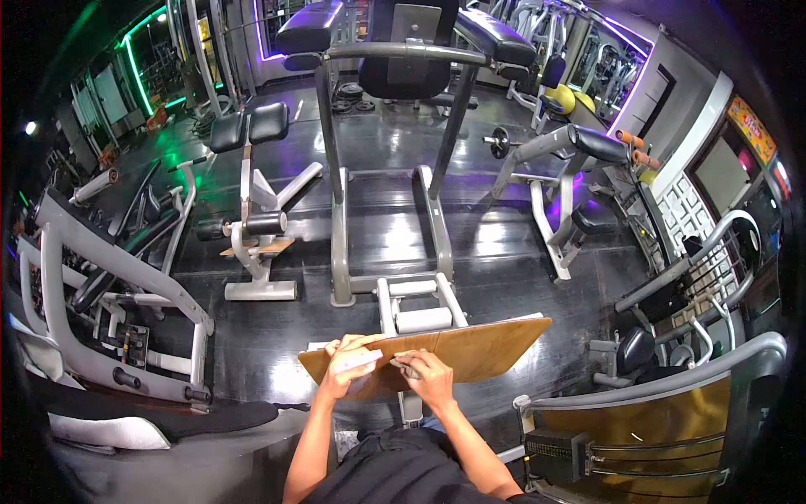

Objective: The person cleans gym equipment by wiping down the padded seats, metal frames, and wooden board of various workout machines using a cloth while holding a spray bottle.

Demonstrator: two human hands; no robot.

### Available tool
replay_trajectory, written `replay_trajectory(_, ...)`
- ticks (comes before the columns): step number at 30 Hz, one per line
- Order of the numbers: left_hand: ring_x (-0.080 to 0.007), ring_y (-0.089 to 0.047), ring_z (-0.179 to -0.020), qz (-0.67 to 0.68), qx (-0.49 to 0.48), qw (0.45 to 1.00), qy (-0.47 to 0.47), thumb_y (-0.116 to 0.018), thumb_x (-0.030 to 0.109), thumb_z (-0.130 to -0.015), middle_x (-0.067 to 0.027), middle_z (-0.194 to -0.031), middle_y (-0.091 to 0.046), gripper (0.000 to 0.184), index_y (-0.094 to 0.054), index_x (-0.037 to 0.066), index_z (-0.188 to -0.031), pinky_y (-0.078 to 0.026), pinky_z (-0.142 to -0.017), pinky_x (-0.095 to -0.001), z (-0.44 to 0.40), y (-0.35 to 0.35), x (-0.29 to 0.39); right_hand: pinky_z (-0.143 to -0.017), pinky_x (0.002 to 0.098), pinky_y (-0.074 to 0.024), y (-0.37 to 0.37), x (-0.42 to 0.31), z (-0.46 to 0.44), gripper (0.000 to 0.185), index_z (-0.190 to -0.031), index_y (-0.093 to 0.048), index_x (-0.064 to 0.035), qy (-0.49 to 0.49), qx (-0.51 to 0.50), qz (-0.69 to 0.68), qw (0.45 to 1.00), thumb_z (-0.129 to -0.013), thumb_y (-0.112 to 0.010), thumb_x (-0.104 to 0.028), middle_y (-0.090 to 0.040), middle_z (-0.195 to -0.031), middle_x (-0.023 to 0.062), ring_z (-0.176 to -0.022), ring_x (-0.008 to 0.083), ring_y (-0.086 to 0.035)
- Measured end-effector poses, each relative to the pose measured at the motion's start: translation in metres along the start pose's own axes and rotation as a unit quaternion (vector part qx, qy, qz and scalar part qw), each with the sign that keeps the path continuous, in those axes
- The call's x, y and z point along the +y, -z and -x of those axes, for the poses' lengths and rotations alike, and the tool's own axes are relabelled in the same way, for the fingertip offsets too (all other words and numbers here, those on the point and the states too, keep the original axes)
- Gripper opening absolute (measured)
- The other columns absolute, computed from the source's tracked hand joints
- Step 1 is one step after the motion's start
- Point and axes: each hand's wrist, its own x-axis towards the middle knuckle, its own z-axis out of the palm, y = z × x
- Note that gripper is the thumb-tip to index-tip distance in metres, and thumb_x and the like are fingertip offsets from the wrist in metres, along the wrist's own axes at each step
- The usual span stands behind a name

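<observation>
A brown wooden board (495,349) lies in front of my body, on a grey metal frame. My left hand (337,380) is at the board's left part, its fingers closed around a small white flat object (358,360) that could be folded paper or cloth. One finger stretches along the board's far edge. My right hand (430,378) is just to the right, over the middle of the board. Its fingers are bent and pressed together near the wood, and what they hold, if anything, is too small to make out.
A tall grey machine frame (340,227) with black pads stands straight ahead. Padded benches (264,197) are to the left and another bench (541,181) to the right. Metal machines (126,277) flank me closely, one with a brown panel (646,428). The floor is dark and shiny.
</observation>
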Motion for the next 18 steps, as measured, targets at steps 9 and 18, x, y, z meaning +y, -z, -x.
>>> replay_trajectory(9,-0.0186,-0.051,-0.114,-0.028,-0.006,1.0,0.003,-0.061,0.038,-0.082,-0.0026,-0.127,-0.066,0.035,-0.075,0.01,-0.097,-0.02,-0.099,-0.0375,-0.001,0.001,0.002,-0.081,0.037,-0.0552,0.033,-0.02,-0.035,0.028,-0.094,-0.075,-0.0123,-0.057,0.105,-0.021,0.993,-0.068,-0.08,-0.002,-0.068,-0.093,0.0057,-0.09,0.0256,-0.067)
replay_trajectory(18,-0.0187,-0.052,-0.109,-0.045,0.027,0.999,-0.009,-0.059,0.036,-0.083,-0.003,-0.129,-0.066,0.031,-0.073,0.009,-0.088,-0.023,-0.098,-0.0349,-0.002,-0.003,0.007,-0.078,0.0344,-0.0563,0.015,0.008,-0.005,0.032,-0.095,-0.075,-0.0172,-0.006,0.026,-0.012,1.0,-0.067,-0.08,-0.004,-0.07,-0.099,-0.0001,-0.089,0.0214,-0.067)
